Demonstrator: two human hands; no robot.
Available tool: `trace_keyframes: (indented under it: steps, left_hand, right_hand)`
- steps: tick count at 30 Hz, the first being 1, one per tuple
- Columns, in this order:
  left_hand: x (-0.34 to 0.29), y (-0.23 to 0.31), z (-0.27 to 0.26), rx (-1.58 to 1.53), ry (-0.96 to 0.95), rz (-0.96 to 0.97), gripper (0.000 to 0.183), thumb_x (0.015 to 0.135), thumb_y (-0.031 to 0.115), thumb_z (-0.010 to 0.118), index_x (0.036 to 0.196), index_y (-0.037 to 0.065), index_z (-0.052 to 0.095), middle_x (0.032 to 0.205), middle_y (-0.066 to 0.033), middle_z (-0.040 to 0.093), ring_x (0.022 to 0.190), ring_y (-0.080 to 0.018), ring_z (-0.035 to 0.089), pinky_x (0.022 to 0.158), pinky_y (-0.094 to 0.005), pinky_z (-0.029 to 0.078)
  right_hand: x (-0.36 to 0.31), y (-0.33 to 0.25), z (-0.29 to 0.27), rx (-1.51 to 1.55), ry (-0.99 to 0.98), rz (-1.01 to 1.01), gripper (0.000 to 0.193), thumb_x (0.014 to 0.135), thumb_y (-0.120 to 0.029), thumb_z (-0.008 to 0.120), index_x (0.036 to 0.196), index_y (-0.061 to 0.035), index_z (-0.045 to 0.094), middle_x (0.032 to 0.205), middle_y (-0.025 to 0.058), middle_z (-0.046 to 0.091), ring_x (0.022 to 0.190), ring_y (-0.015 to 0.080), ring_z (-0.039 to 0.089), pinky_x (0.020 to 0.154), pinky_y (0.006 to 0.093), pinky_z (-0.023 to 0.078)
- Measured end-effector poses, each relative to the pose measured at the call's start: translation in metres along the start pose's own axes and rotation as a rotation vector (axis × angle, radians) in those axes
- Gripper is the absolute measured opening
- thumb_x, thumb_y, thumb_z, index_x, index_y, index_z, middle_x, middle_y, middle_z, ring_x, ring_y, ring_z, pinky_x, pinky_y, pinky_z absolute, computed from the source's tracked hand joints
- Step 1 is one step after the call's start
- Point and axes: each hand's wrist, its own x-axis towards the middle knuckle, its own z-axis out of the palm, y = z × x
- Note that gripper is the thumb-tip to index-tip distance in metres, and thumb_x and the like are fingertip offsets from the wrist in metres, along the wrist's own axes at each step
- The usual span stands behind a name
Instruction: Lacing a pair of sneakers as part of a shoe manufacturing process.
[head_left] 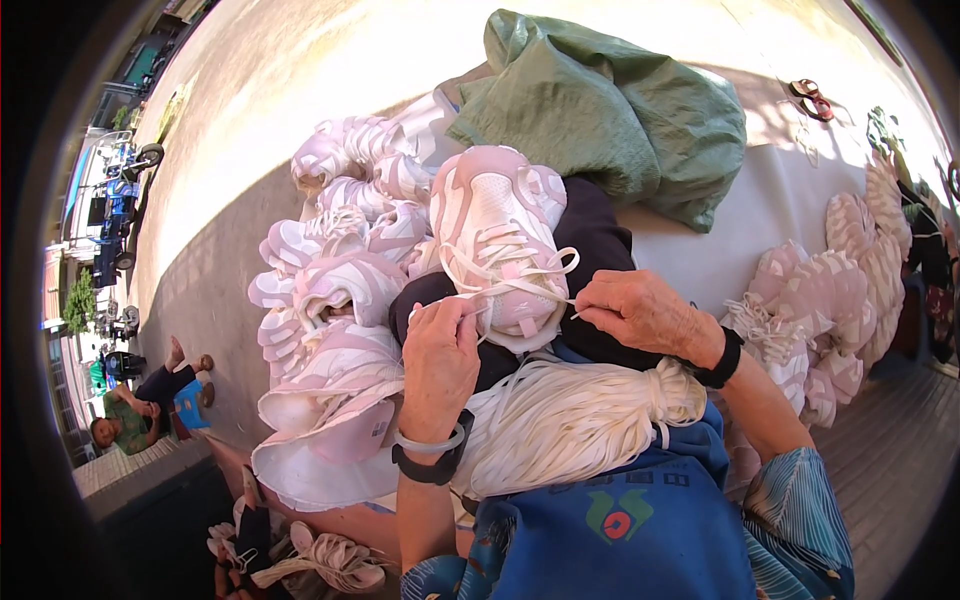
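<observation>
A pink and white shoe upper (pixel 497 205) rests across my dark-trousered knees, its toe pointing away from me. A cream shoelace (pixel 510 282) crosses over its tongue, with a loop standing out at the right. My left hand (pixel 442 345) pinches one end of the lace at the left of the shoe. On the other side, my right hand (pixel 640 312) pinches the lace between thumb and fingertips. The lace runs between both hands. A thick bundle of cream laces (pixel 580 415) lies on my lap over a blue apron (pixel 620 525).
Several pink and white shoe uppers (pixel 340 285) are heaped at my left. More stacked uppers (pixel 810 310) lie at the right. A green woven sack (pixel 610 115) sits beyond my knees on a pale sheet (pixel 700 250). Another person (pixel 135 415) sits at the far left.
</observation>
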Motion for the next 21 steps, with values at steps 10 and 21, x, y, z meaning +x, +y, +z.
trace_keyframes:
  steps: [10, 21]
  left_hand:
    - [0.001, 0.002, -0.005, 0.005, -0.037, -0.026, 0.003, 0.09, 0.004, 0.055, 0.091, 0.004, 0.058, 0.083, -0.0136, 0.063, 0.083, -0.0373, 0.06, 0.093, -0.0538, 0.043]
    - [0.003, -0.007, 0.001, -0.014, -0.006, -0.001, 0.005, 0.091, 0.004, 0.058, 0.095, 0.003, 0.061, 0.089, -0.0119, 0.064, 0.083, -0.0351, 0.057, 0.08, -0.0431, 0.044]
  right_hand:
    - [0.004, 0.002, -0.01, -0.448, 0.181, 0.001, 0.009, 0.087, -0.012, 0.065, 0.084, -0.0058, 0.059, 0.076, 0.0079, 0.054, 0.074, 0.0278, 0.061, 0.064, 0.0396, 0.049]
    - [0.002, 0.01, 0.007, -0.374, 0.143, -0.003, 0.008, 0.087, -0.012, 0.066, 0.086, -0.0061, 0.061, 0.076, 0.007, 0.052, 0.073, 0.0265, 0.06, 0.063, 0.0386, 0.049]
